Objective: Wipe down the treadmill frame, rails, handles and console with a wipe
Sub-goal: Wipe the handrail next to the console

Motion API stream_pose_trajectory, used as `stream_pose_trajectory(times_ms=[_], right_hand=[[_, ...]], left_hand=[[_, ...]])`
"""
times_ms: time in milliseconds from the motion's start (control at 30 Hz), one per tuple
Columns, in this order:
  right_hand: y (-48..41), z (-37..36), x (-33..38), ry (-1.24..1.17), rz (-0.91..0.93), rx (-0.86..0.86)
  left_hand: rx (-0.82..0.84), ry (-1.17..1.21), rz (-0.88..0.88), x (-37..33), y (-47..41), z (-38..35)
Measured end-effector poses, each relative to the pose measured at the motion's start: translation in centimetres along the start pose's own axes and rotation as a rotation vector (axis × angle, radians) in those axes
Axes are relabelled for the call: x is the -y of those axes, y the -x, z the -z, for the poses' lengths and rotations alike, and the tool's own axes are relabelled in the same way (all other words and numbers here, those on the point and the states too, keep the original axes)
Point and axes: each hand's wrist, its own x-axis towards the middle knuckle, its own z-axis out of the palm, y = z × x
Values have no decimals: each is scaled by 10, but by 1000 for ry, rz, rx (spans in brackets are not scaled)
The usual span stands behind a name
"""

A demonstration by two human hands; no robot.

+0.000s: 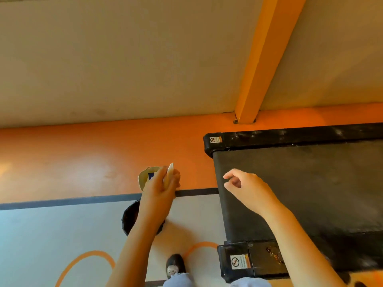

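Currently left fingers (163, 172) pinch folded white wipe (170, 169); left hand (160, 189) over orange floor (83, 158), just beside black treadmill belt (300, 183). Right fingers (232, 175) loosely curled, apart, holding nothing; right hand (246, 187) over belt's left edge. Black round bin (129, 218) under left forearm.

The treadmill (310, 183) is cut by the right edge, its warning label (238, 262) unreadable.

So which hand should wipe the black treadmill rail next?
Left, probably: the left hand pinches the white wipe. The right hand, over the black treadmill belt, holds nothing.
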Motion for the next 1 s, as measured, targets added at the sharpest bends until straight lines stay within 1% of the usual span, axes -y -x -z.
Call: stream_pose_trajectory(times_ms=[100, 233, 433, 600, 800, 900, 1000], right_hand=[[-13, -15, 40, -89, 42, 16], [-33, -18, 59, -148, 33, -16], [-61, -9, 54, -190, -36, -70], [-108, 11, 43, -207, -80, -108], [-213, 63, 15, -223, -104, -158], [-273, 112, -3, -187, -121, -165], [-323, 163, -18, -151, -153, -181]], left_hand=[[-10, -112, -21, 9, -29, 42], [87, -246, -35, 14, -62, 61], [247, -267, -83, 12, -106, 49], [289, -321, -141, 6, -170, 34], [328, -393, -267, -11, -290, -9], [348, -416, -339, -37, -365, -35], [331, -387, -380, -74, -434, -57]])
